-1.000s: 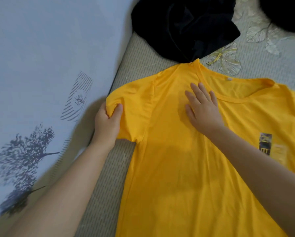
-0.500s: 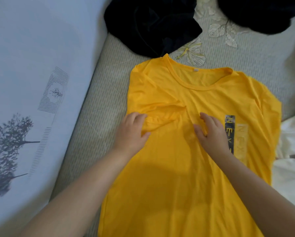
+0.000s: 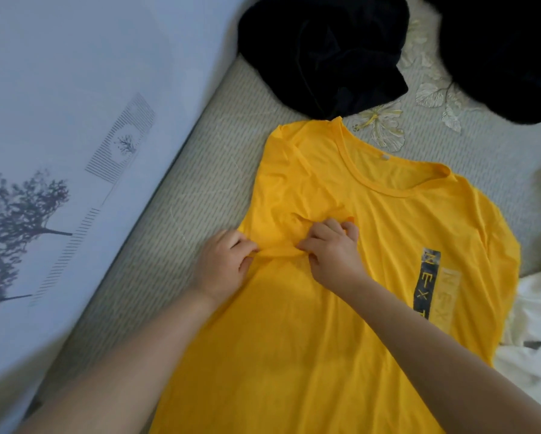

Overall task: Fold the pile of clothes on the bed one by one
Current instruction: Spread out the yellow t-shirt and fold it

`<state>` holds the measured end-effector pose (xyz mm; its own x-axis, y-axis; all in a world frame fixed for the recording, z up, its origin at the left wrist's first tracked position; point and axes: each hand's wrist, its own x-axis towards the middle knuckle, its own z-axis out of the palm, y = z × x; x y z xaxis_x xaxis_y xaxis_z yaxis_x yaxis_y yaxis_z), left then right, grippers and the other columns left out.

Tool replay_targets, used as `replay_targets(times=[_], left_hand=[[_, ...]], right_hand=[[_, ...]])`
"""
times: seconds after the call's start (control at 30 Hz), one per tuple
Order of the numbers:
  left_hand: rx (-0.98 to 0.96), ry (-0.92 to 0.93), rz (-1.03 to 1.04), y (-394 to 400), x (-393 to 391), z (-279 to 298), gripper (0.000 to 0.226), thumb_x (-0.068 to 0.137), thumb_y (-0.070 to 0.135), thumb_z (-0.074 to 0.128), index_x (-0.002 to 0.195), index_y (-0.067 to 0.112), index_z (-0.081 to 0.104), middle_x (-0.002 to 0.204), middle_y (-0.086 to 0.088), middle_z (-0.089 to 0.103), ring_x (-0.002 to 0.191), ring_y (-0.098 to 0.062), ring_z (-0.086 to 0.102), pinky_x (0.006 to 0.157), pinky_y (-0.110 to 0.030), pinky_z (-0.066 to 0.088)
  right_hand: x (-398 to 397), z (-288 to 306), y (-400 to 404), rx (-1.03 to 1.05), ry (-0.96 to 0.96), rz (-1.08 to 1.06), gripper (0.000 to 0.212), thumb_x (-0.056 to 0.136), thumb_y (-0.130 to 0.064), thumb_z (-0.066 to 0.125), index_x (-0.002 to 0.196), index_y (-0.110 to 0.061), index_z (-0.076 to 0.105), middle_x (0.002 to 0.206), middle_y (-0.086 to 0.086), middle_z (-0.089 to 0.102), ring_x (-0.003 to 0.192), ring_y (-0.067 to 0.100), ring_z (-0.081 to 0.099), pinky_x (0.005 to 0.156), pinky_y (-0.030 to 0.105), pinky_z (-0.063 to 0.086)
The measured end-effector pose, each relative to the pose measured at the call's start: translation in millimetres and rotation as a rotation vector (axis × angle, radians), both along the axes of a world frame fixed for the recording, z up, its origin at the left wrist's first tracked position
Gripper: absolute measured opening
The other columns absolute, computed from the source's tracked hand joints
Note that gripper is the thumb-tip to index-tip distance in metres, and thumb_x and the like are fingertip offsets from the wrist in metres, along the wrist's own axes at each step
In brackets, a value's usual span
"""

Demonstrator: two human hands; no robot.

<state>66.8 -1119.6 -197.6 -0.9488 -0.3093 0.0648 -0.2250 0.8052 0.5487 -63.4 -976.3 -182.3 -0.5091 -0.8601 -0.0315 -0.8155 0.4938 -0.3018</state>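
Thin, smooth yellow T-shirt (image 3: 341, 308) cloth, lightly creased, on a ribbed woven bed cover (image 3: 181, 245); nearby, matt black fabric (image 3: 322, 54) and soft white cloth (image 3: 535, 339).

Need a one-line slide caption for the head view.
Both hands, left hand and right hand, pinch the folded-in sleeve of a yellow T-shirt spread on the bed.
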Motion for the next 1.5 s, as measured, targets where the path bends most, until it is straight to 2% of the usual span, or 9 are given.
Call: replay_targets(times=[0.27, 0.4, 0.53, 0.8, 0.97, 1.1, 1.17, 1.27, 1.5], left_hand=[[-0.117, 0.082, -0.118, -9, 32, -4, 0.029, 0.076, 0.014, 0.046, 0.069, 0.005, 0.073, 0.073, -0.014, 0.068, 0.068, -0.026, 0.065, 0.056, -0.030, 0.054], [-0.239, -0.014, -0.058, -6, 27, -3, 0.036, 0.061, 0.037, 0.073, 0.088, 0.013, 0.072, 0.087, -0.007, 0.068, 0.091, -0.019, 0.044, 0.075, -0.035, 0.036], [-0.203, -0.095, -0.167, 21, 6, 0, 0.029, 0.046, 0.029, 0.086, 0.071, 0.027, 0.071, 0.080, 0.008, 0.065, 0.083, -0.015, 0.062, 0.077, -0.031, 0.030], [-0.117, -0.081, -0.621, 4, 57, 1, 0.013, 0.044, 0.031, 0.077, 0.054, 0.033, 0.069, 0.093, 0.019, 0.069, 0.101, -0.011, 0.064, 0.087, -0.039, 0.050], [-0.003, 0.091, -0.099, -1, 55, -3, 0.021, 0.082, 0.009, 0.050, 0.094, 0.016, 0.065, 0.089, -0.010, 0.070, 0.084, -0.024, 0.066, 0.066, -0.035, 0.056], [0.059, -0.002, 0.133, -4, 28, -3, 0.021, 0.056, 0.001, 0.081, 0.073, 0.008, 0.071, 0.064, -0.009, 0.062, 0.054, -0.025, 0.060, 0.046, -0.031, 0.050], [0.110, -0.021, 0.218, -5, 22, -2, 0.008, 0.069, 0.005, 0.071, 0.063, 0.004, 0.065, 0.057, -0.009, 0.057, 0.050, -0.024, 0.056, 0.044, -0.028, 0.047], [0.192, -0.045, 0.400, -8, 25, -2, 0.027, 0.079, 0.018, 0.042, 0.065, 0.004, 0.060, 0.058, -0.009, 0.057, 0.051, -0.024, 0.055, 0.046, -0.026, 0.043], [-0.105, -0.089, 0.350, -20, 37, -10, 0.024, 0.075, 0.011, 0.043, 0.072, 0.004, 0.066, 0.066, -0.014, 0.057, 0.056, -0.029, 0.056, 0.047, -0.030, 0.045]], right_hand=[[-22, 30, 16, 0.180, 0.041, 0.486, 0.009, 0.051, -0.010, 0.057, 0.048, -0.016, 0.063, 0.073, -0.005, 0.071, 0.076, 0.022, 0.069, 0.063, 0.039, 0.052], [-52, 33, -50, 0.038, -0.109, 0.150, 0.026, 0.071, 0.002, 0.043, 0.072, 0.002, 0.069, 0.084, 0.015, 0.070, 0.091, 0.035, 0.062, 0.077, 0.037, 0.048], [-85, 22, -98, 0.062, -0.149, -0.189, 0.030, 0.088, -0.003, 0.048, 0.114, -0.004, 0.061, 0.120, 0.011, 0.060, 0.117, 0.025, 0.047, 0.082, 0.017, 0.030], [-92, 5, -134, 0.160, -0.424, -0.436, 0.051, 0.089, -0.040, 0.053, 0.129, -0.011, 0.044, 0.107, 0.005, 0.057, 0.095, 0.019, 0.054, 0.066, 0.025, 0.037], [-99, 4, -147, 0.162, -0.488, -0.438, 0.044, 0.087, -0.022, 0.060, 0.126, -0.011, 0.045, 0.088, 0.001, 0.055, 0.079, 0.014, 0.052, 0.064, 0.025, 0.041], [-104, 2, -153, 0.045, -0.572, -0.457, 0.025, 0.089, -0.011, 0.056, 0.114, -0.009, 0.057, 0.069, -0.007, 0.047, 0.057, 0.004, 0.043, 0.051, 0.015, 0.036], [-106, 3, -159, 0.015, -0.545, -0.426, 0.022, 0.089, -0.011, 0.055, 0.110, -0.011, 0.061, 0.070, -0.010, 0.050, 0.058, 0.002, 0.044, 0.051, 0.011, 0.038], [-106, 2, -168, -0.012, -0.517, -0.390, 0.022, 0.089, -0.012, 0.055, 0.109, -0.015, 0.063, 0.075, -0.012, 0.052, 0.062, -0.001, 0.046, 0.053, 0.008, 0.040], [-89, 1, -165, -0.111, -0.574, -0.380, 0.034, 0.089, -0.002, 0.051, 0.122, -0.008, 0.057, 0.107, 0.004, 0.059, 0.098, 0.010, 0.054, 0.081, 0.014, 0.041]])
